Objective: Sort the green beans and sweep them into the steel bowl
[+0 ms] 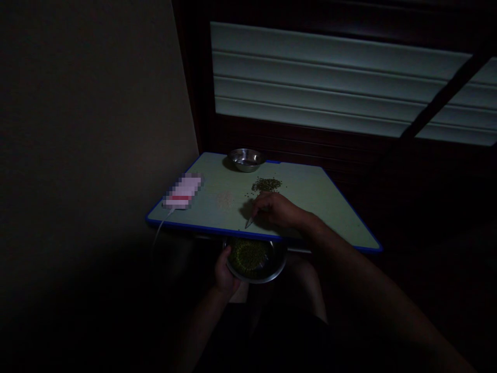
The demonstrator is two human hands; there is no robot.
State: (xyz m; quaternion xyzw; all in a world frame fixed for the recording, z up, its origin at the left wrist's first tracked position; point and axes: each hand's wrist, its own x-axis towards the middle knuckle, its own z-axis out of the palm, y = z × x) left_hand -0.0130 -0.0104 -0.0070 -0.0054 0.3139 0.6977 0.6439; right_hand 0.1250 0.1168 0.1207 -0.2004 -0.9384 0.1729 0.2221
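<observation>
My left hand (225,272) grips the left rim of a shiny metal bowl (276,273), held just below the table's near edge. Small greenish grains (248,255) cover part of the bowl's floor. Over the table, my right hand (274,208) is closed around a slim pale pointed tool (249,222); its exact kind is too dark to tell. The tool's tip points down near the front edge, close to a tiny dark speck. Just beyond my right hand lies a loose pile of brown grains (266,184). To its left is a thin spread of pale grains (224,200).
A second metal bowl (246,161) stands at the back of the pale table (310,181), which has a blue rim. A phone (184,191), blurred out, lies at the left with a white cable (158,231) hanging off the edge. A wall (97,103) rises at the left.
</observation>
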